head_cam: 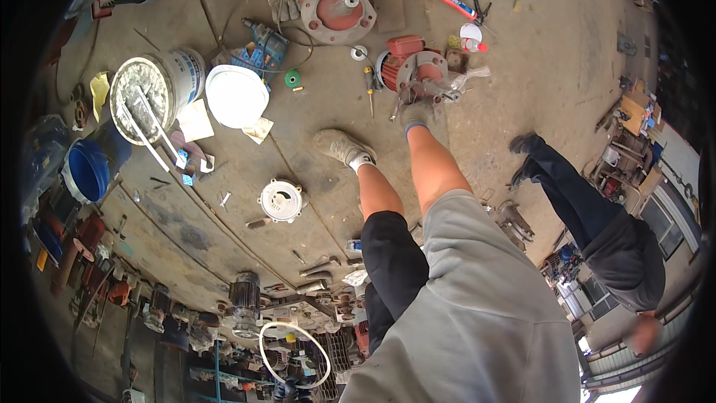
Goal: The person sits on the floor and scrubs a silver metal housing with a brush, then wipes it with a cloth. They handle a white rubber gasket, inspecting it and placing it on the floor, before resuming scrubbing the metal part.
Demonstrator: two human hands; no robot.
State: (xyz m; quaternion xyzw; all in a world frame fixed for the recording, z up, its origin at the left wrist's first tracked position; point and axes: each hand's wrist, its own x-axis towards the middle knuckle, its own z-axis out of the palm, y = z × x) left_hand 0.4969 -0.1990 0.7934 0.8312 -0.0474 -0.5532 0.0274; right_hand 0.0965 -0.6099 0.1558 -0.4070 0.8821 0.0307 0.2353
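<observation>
My right hand (416, 113), in a grey work glove with a blue cuff, is at the flange of a small red electric motor (430, 70). Metal tools or parts (442, 89) lie across the motor's face just beyond the glove. A spanner end (395, 111) shows at the glove's left side. The fingers are hidden from above, so their grip is unclear. Clear plastic film (475, 74) sits at the motor's right. Left of the motor is a screwdriver (369, 89) with a yellow and black handle. My left hand is out of view.
A larger red motor (338, 11) stands beyond. A blue power drill (268, 42) trails its cable nearby. At left are a pail (142, 101), a white lid (237, 95) and a blue bucket (89, 170). A motor end cover (281, 200) lies behind. Another person (593, 218) stands right.
</observation>
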